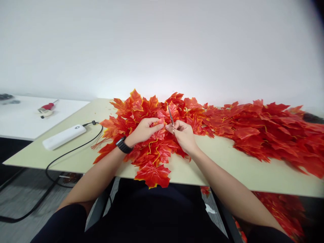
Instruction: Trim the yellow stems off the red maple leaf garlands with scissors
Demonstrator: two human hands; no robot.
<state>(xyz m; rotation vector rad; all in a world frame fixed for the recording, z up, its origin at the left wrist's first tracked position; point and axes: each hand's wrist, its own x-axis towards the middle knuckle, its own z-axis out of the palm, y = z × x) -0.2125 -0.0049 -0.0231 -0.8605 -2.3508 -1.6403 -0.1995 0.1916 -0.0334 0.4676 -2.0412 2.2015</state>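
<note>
At the far left there is one white table (pixel 20 118), and on it lies one small red and pale object (pixel 47 108), too blurred for me to name. Next comes one cream table (pixel 217 152), the one at which I work. On its left part lies one white power bank (pixel 64 137); it bears one round dark mark (pixel 77 128) near its end, too small to be read. From this end goes one thin black cable (pixel 76 147), which curves over the table edge.

Then comes the first heap of red-orange leaves (pixel 136 111), directly in front of me; they overlap, so I cannot count them. One leaf hangs over the near edge. My left hand (pixel 144 130), with one black watch (pixel 124 145) on the wrist, is above this heap, and its thumb and index finger pinch one leaf (pixel 160 120). Just beside it, my right hand (pixel 184 135) is curled around one pair of scissors (pixel 170 116), whose blades point upward and away from me. To the right, the second heap (pixel 268 128) stretches along the cream table, and more leaves (pixel 280 209) lie below it.
</note>
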